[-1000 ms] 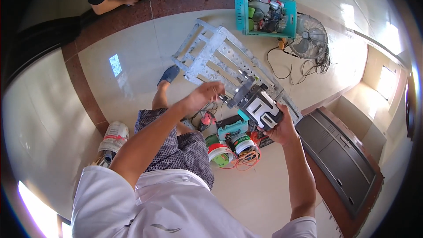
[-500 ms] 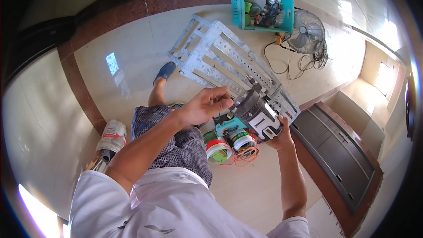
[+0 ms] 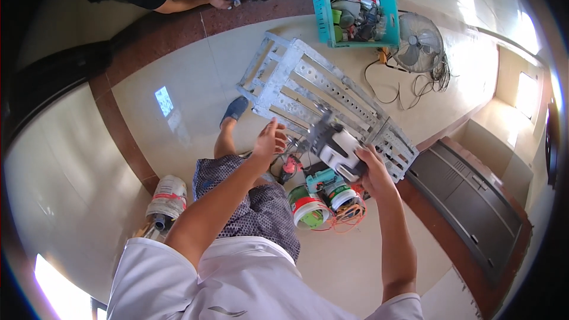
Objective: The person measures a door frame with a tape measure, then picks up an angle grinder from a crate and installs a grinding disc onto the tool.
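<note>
My right hand (image 3: 374, 173) grips the end of a black-and-white device (image 3: 339, 149), blurred by motion, whose exact kind I cannot make out. It is held up in front of me, over the lower part of a grey metal folding work platform (image 3: 283, 74). To the left of the device, my left hand (image 3: 269, 141) is raised with its fingers loosely curled and apart, holding nothing. Below the device, a teal power tool (image 3: 322, 180) lies across the tops of two buckets: one red and white (image 3: 309, 206), the other green and white (image 3: 341, 194). A red tool (image 3: 290, 166) is on their left.
A teal crate (image 3: 322, 15) of mixed items stands at the back, beside a floor fan (image 3: 418, 41) with loose cables. Grey cabinet doors (image 3: 462, 201) are on the right. A stained bucket (image 3: 169, 194) stands left. At the far left, another person's hand (image 3: 220, 1) reaches toward a dark edge.
My left hand has drawn back from the device and its fingers have opened. The device has tilted in my right hand. The other person's arm has shifted a little.
</note>
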Available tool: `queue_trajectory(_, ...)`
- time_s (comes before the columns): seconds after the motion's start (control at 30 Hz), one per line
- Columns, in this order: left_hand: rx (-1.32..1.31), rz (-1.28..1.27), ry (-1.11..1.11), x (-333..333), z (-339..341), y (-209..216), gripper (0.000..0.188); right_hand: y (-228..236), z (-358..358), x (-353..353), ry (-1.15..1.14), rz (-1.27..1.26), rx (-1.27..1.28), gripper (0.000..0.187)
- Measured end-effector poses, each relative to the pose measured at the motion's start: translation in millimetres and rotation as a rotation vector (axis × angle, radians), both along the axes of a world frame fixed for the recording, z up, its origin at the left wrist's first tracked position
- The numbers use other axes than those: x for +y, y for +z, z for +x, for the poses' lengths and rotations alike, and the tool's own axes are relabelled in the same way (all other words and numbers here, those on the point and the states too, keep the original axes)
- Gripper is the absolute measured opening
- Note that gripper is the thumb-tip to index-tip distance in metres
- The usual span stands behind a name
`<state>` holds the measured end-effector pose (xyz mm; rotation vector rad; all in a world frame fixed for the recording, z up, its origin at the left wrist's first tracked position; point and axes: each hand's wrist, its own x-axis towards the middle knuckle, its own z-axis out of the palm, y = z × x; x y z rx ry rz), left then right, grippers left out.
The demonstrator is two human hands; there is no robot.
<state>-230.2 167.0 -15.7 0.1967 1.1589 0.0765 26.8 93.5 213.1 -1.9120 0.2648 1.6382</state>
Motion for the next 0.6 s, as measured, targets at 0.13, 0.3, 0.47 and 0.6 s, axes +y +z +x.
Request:
queue_trajectory(0.13, 0.12, 0.385, -0.042, -2, -20, -17, 0.033, -43, -22, 62, 0.352, -0.129, -0.331, 0.081)
queue_trajectory(0.3, 0.199, 0.86, -0.391, 27, -5, -21, 0.044, -70, -23, 107, 0.626, -0.192, -0.526, 0.095)
queue_trajectory(0.47, 0.111, 1.241, -0.658, 73, 17, 6, 0.122, -80, -34, 125, 0.783, -0.171, -0.677, 0.09)
queue_trajectory(0.6, 0.103, 1.417, -0.734, 85, 24, -4, 0.113, -68, -51, 134, 0.872, -0.121, -0.783, 0.083)
